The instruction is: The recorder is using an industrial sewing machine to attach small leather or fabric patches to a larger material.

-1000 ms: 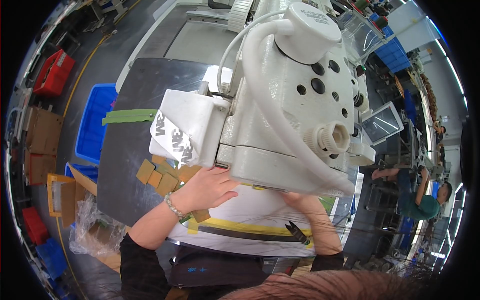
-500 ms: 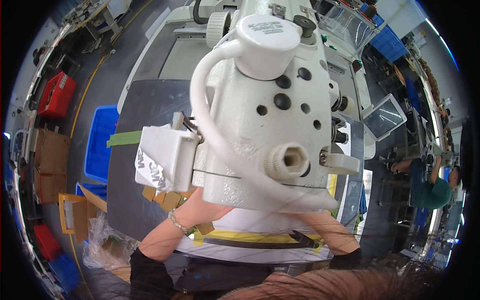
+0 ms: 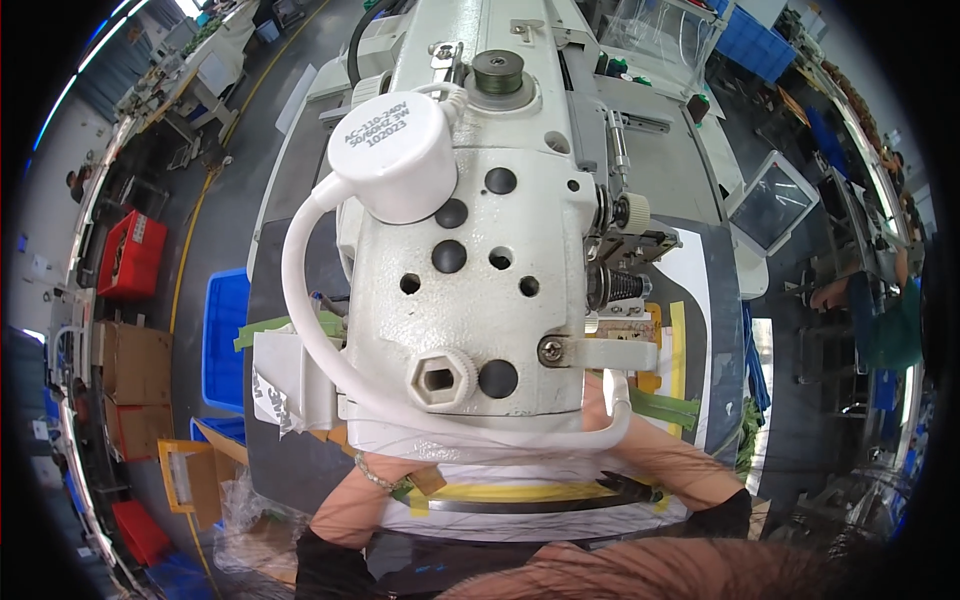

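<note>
shifted leftward in view, the sewing machine [image 3: 465, 315] now mostly hides the left hand [image 3: 400, 467] and right hand [image 3: 596, 402]. i cannot tell either's grip.

Left hand [image 3: 400, 467], in plain sight a second ago, lies mostly hidden behind the white sewing machine head [image 3: 480, 330]. Right hand [image 3: 596, 402] now shows partly at its right edge. Green thread spool [image 3: 498, 75] newly appears on top.

Beyond a yellow floor line [image 3: 192, 236] (left of the blue bin [image 3: 225, 345]) stand a red crate [image 3: 147, 255] and cardboard boxes [image 3: 140, 362].
</note>
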{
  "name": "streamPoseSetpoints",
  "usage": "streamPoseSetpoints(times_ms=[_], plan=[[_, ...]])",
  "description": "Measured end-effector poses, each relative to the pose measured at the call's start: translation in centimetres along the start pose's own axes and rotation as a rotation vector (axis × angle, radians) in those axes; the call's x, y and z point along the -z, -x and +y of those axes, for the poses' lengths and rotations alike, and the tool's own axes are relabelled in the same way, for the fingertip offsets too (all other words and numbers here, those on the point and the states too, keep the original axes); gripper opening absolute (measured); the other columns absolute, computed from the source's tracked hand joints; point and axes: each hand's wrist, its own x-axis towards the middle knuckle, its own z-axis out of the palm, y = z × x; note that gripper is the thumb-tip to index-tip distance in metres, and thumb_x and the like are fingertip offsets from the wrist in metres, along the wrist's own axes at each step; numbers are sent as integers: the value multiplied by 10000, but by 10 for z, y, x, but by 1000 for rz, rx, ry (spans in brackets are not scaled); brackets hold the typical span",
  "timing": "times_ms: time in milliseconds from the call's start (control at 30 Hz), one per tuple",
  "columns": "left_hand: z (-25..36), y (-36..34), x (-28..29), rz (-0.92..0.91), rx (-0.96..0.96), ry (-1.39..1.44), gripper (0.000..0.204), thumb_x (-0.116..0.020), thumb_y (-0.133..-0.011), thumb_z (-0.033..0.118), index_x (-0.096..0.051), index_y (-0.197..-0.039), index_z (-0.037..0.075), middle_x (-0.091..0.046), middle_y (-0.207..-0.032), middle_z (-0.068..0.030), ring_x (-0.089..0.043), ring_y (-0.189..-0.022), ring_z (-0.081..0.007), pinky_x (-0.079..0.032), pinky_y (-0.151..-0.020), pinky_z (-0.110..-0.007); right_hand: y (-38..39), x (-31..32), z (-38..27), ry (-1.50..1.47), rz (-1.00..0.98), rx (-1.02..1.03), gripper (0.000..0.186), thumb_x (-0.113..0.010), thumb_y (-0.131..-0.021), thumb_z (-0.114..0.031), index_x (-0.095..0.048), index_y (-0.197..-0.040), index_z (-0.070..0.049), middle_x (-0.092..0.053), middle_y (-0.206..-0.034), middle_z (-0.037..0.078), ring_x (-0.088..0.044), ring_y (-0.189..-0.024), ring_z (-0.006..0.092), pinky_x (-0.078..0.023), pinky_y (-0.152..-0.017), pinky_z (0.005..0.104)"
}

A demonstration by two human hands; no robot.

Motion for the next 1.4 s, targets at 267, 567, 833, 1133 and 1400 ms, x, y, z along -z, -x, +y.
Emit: streamPoseSetpoints(times_ms=[267,567,833,1133,1400], plan=[[-13,14,-16,-107,95,66,226,-596,-825,209,-662,-1018,113,-662,-962,-129,-630,-921,-288,-501,-813,-352,-7,10,-4,-117,-22,-122,312,-673,-714,-174,-609,-991,-45,-634,-1027,72,-623,-933,255,-502,-824,381],[-17,21,-39,-191,251,183,239,-599,-818,209,-658,-1025,104,-665,-945,-141,-635,-904,-293,-504,-806,-351,-1,18,-6,4,51,-145,369,-689,-635,-106,-622,-997,-72,-630,-1056,53,-617,-936,257,-520,-788,393],[-25,33,-56,-286,387,287,252,-602,-813,209,-655,-1032,97,-667,-930,-151,-639,-889,-298,-507,-800,-350,-3,22,4,49,-148,-98,372,-657,-628,-103,-628,-997,-74,-628,-1070,72,-621,-962,249,-521,-755,379],[-7,9,-26,-173,357,469,344,-645,-800,257,-616,-1097,87,-659,-961,-155,-635,-911,-294,-500,-812,-337,-1,16,5,-61,-122,-67,341,-642,-636,-125,-623,-971,-67,-624,-1066,100,-611,-977,276,-493,-787,407],[29,5,-1,196,334,822,546,-707,-805,310,-504,-1246,61,-594,-1139,-115,-576,-1043,-236,-455,-897,-311,2,13,8,-142,-98,-44,316,-628,-644,-144,-618,-949,-61,-619,-1063,124,-602,-990,300,-468,-816,433]])
